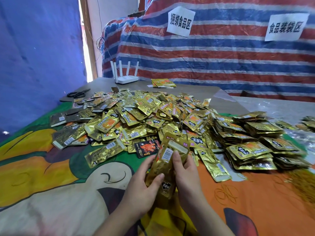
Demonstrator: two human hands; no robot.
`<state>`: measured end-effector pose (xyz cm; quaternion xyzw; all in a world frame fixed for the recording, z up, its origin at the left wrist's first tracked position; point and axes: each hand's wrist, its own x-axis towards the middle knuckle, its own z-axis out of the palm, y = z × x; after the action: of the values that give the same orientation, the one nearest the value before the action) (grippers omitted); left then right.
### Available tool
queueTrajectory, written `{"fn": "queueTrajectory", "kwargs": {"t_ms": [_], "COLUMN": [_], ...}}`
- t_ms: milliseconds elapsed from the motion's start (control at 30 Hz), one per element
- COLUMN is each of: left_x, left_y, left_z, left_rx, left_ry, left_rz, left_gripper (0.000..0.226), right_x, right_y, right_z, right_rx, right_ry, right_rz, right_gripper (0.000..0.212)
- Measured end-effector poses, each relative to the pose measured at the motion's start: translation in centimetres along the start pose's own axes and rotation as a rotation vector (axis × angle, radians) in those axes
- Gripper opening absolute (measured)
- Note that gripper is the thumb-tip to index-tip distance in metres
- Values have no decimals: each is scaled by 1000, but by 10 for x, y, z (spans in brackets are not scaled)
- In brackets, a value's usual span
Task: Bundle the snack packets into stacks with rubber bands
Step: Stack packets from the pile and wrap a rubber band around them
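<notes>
Both hands, left hand (142,188) and right hand (186,178), are gripping a stack of gold packets (167,160) (held upright) over the table's near edge. Loose rubber bands (225,195) are lying near the right edge, beside the bundled stacks (252,142).

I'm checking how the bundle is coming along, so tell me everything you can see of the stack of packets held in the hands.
The held stack is several gold foil packets pressed together, tilted away from the person, above the printed cloth. The top packet shows a white barcode label and a pale sealed strip; a black logo shows near the bottom. The left hand grips its left side, thumb on the face; the right hand grips the right side. No rubber band is visible round it.
</notes>
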<state>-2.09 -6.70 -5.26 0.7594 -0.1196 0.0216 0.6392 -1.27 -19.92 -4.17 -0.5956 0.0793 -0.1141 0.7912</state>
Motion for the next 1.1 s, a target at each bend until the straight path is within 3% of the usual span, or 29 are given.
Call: {"fn": "queueTrajectory", "kwargs": {"t_ms": [233, 467, 733, 933, 1100], "left_x": [1, 0, 2, 4, 5], "left_y": [-3, -3, -9, -9, -10], "left_z": [-2, 6, 4, 9, 9], "left_rx": [-30, -69, -459, -201, -266], "left_ry": [23, 35, 36, 45, 75], "left_rz": [8, -7, -190, -113, -147], "left_gripper": [56, 58, 41, 50, 51], "right_x": [-4, -5, -5, -8, -5], "right_y": [-2, 0, -5, 3, 5], "right_z": [-8, -7, -17, -12, -8], "right_rx": [-6, 2, -96, -87, -141], "right_ry": [-132, -162, -268, -368, -186], "right_rz": [17, 14, -39, -15, 7], "right_gripper": [29, 28, 31, 42, 30]}}
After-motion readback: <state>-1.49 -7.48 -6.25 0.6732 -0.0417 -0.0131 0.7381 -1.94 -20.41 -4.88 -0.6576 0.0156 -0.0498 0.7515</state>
